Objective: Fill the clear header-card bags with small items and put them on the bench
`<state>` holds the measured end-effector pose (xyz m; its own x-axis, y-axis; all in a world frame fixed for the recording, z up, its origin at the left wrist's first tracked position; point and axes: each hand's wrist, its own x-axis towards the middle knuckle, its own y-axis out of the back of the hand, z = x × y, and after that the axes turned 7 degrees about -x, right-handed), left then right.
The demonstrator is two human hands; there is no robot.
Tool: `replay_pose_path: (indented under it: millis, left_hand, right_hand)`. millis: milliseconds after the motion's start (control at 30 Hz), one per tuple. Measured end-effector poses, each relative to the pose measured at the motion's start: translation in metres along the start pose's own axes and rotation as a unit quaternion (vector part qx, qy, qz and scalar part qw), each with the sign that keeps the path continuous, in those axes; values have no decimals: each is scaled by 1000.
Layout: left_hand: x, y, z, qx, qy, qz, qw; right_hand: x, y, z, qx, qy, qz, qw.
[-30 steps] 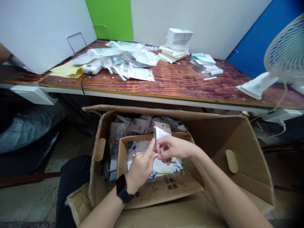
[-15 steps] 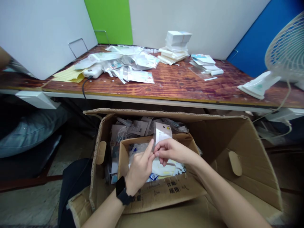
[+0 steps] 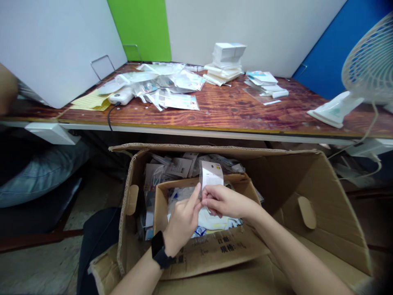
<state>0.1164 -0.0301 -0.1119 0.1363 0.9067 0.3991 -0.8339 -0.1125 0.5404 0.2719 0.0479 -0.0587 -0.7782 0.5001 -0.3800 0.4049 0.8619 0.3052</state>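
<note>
Over the small inner carton [image 3: 160, 200], my two hands meet at the lower part of a clear packet with a white printed card [image 3: 211, 173] in it. My right hand [image 3: 225, 200] is closed in a pinch on the packet. My left hand [image 3: 184, 217], with a dark watch on its wrist, has its index finger stretched along the packet's left edge and its thumb and other fingers closed at the packet's lower edge. Below them, white and blue packets [image 3: 211, 223] lie in the carton, partly hidden by my hands.
The large cardboard box [image 3: 325, 213] surrounds the inner carton; filled packets [image 3: 181, 167] lie behind it. On the wooden table [image 3: 233, 110] are a heap of bags [image 3: 172, 80], a stack of cards [image 3: 229, 57], a power bank [image 3: 122, 96] and a fan [image 3: 368, 73]. Another person's leg [image 3: 46, 172] shows at left.
Both hands stay pinched together at the packet's lower part with hardly any movement. The whole view has shifted slightly.
</note>
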Motion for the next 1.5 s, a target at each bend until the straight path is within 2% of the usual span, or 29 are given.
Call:
replay_pose_path:
  millis: [100, 200, 267, 400, 500, 767, 900, 1067, 1300, 1500]
  left_hand:
    - [1, 0, -1, 7, 17, 12, 1000]
    - [3, 2, -1, 15, 41, 24, 999]
    - [3, 2, 0, 15, 43, 31, 998]
    - [3, 4, -1, 12, 17, 35, 999]
    - [2, 4, -3, 12, 5, 27, 1000]
    - [2, 5, 0, 16, -3, -4, 1000]
    - [2, 4, 1, 21, -1, -10, 1000]
    - [1, 2, -1, 13, -1, -3, 1000]
    - [4, 7, -1, 21, 10, 14, 1000]
    - [3, 7, -3, 25, 5, 7, 1000]
  right_hand:
    - [0, -11, 2, -23, 26, 100, 994]
    - [0, -21, 2, -74, 54, 229, 969]
    - [1, -24, 4, -57, 62, 257, 963]
    - [3, -20, 10, 103, 14, 196, 975]
    - [4, -15, 13, 144, 3, 165, 976]
    - [-1, -13, 7, 31, 31, 128, 991]
    - [-2, -10, 9, 65, 29, 118, 991]
    - [-2, -1, 11, 69, 44, 69, 994]
    - [5, -1, 10, -24, 58, 113, 992]
    - [6, 1, 5, -115, 102, 101, 983]
